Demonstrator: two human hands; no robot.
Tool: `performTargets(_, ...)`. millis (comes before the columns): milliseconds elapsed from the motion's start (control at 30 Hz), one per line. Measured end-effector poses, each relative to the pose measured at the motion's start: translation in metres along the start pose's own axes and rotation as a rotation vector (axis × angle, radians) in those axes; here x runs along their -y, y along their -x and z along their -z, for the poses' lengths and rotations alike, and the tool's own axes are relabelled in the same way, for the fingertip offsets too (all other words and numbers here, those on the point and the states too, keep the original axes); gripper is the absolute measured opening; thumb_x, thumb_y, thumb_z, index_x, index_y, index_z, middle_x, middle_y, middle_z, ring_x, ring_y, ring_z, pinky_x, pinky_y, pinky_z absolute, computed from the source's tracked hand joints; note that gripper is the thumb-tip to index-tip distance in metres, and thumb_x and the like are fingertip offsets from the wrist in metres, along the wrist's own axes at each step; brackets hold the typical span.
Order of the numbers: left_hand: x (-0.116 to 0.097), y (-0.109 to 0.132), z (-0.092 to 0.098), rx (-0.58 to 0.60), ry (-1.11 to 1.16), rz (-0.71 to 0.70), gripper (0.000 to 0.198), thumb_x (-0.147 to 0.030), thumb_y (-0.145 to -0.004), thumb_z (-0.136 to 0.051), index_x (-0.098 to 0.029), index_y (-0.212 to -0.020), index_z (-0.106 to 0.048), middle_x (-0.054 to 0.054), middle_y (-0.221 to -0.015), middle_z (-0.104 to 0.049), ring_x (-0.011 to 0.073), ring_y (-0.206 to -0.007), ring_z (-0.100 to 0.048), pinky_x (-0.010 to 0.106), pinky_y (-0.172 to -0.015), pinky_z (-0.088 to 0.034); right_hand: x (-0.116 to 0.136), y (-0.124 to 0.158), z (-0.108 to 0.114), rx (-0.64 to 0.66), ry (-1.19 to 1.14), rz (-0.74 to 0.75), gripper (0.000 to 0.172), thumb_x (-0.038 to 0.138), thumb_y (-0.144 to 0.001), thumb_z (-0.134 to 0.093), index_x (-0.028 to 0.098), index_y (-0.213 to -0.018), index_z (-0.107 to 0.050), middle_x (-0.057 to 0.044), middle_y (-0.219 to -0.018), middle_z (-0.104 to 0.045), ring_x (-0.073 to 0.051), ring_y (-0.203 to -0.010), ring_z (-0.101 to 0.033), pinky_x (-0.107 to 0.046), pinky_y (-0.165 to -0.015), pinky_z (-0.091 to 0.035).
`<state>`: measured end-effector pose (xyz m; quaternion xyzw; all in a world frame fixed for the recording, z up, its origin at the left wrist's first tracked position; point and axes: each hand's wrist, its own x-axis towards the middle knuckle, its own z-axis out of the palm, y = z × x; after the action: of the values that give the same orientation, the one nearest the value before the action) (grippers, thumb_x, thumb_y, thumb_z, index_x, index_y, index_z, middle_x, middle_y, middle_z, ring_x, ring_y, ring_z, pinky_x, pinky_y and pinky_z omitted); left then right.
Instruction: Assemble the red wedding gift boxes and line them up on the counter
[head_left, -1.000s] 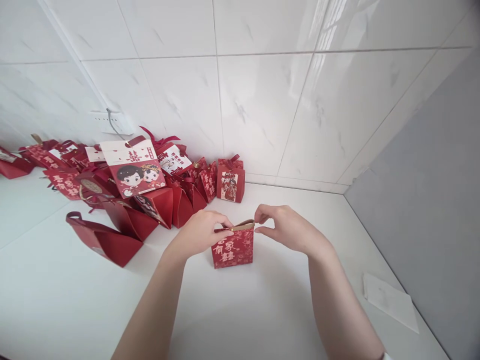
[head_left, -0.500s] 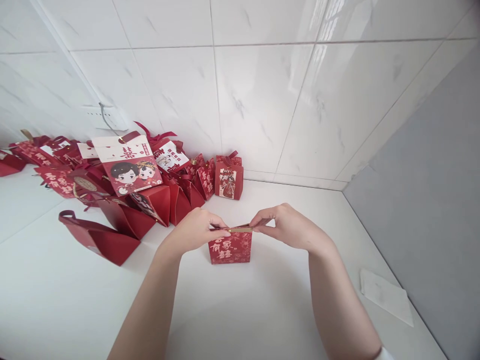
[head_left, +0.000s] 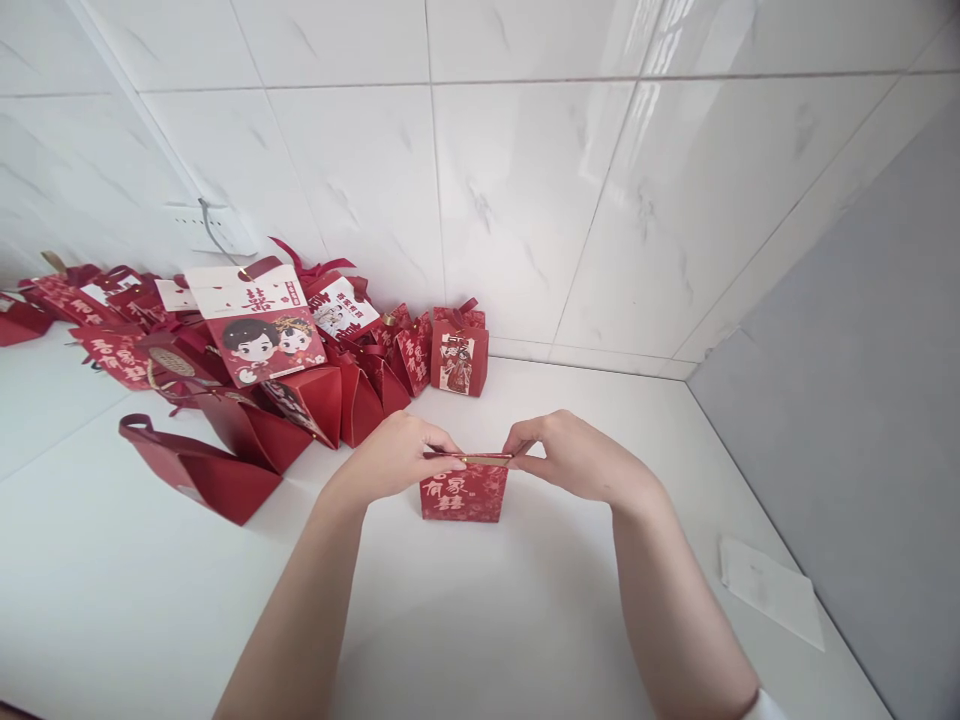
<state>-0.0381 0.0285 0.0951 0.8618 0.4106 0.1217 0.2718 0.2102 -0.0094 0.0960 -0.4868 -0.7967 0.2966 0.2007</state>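
Note:
A red gift box with white lettering stands upright on the white tabletop, in front of me. My left hand pinches the left end of its top edge between thumb and fingers. At the opposite end, my right hand pinches the same edge. A narrow tan strip shows between the fingertips along the top. The box's lower front is in plain sight, while its upper corners are hidden by my fingers.
Several red gift boxes with ribbons crowd the left back; one carries a cartoon couple. Another box stands by the tiled wall. A socket with a cable sits behind the pile. A white sheet lies at right, beside a grey panel.
The top edges of the box are pressed closer together, and the gap between them has narrowed. Both hands keep their pinch. The view has shifted very slightly.

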Motion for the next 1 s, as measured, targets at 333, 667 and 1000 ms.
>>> performTargets(333, -0.034, 0.011, -0.008, -0.784, -0.575, -0.708, 0.009, -0.013, -0.082, -0.065, -0.020, -0.087, -0.067, -0.002, -0.087, -0.075, 0.0122, -0.084, -0.070, 0.027, -0.089, -0.051, 0.035, 0.009, 0.005, -0.128, -0.239, 0.228, 0.033, 0.032, -0.084, -0.065, 0.028, -0.116, -0.057, -0.004, -0.114, -0.064, -0.021, -0.101, -0.063, -0.036, -0.089, -0.052)
performTargets(667, -0.046, 0.015, -0.010, -0.886, -0.760, -0.832, 0.007, -0.009, -0.078, -0.067, -0.015, -0.081, -0.066, 0.004, -0.088, -0.074, 0.0166, -0.087, -0.070, 0.030, -0.085, -0.055, 0.041, 0.014, 0.002, -0.252, -0.238, 0.212, 0.007, 0.029, -0.089, -0.056, 0.024, -0.091, -0.059, -0.004, -0.092, -0.064, -0.015, -0.078, -0.061, -0.029, -0.073, -0.055)
performTargets(1000, -0.059, 0.020, -0.013, -0.891, -0.825, -0.828, 0.008, -0.010, -0.079, -0.067, -0.017, -0.077, -0.065, 0.000, -0.084, -0.075, 0.0139, -0.085, -0.071, 0.035, -0.091, -0.052, 0.044, 0.027, 0.007, -0.241, -0.293, 0.106, 0.005, 0.024, -0.084, -0.061, 0.027, -0.084, -0.066, 0.000, -0.096, -0.070, -0.015, -0.073, -0.066, -0.030, -0.070, -0.056)
